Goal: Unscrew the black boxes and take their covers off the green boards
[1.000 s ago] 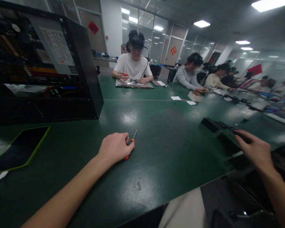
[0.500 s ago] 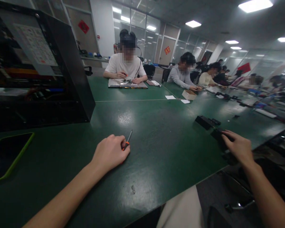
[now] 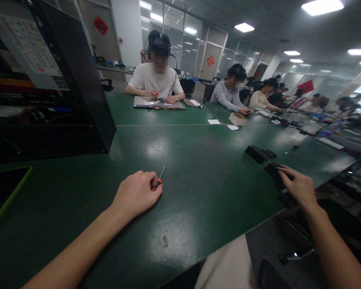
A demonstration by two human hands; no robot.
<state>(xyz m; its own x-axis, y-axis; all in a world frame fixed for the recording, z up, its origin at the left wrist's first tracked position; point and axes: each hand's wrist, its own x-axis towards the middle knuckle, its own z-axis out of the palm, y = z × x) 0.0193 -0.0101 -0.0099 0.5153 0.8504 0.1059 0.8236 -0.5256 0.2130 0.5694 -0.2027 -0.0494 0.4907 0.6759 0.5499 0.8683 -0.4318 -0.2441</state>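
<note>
Head view: our left hand (image 3: pixel 136 190) wraps around a screwdriver (image 3: pixel 158 184) at the green table (image 3: pixel 198 192), best kept steady while our right hand (image 3: pixel 299 186) touches a dark part (image 3: pixel 274 176) near the edge, its grip unclear to us.

Green-rimmed phone (image 3: pixel 4 188) at left; white papers (image 3: pixel 214 121) near carton (image 3: pixel 237 120).

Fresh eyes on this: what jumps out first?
The big black computer case looming at left, its insides showing. Next, the left hand mid-view on the green table, gripping an orange-and-black screwdriver. To the right, the right hand is at a black part, its grip unclear.
</note>
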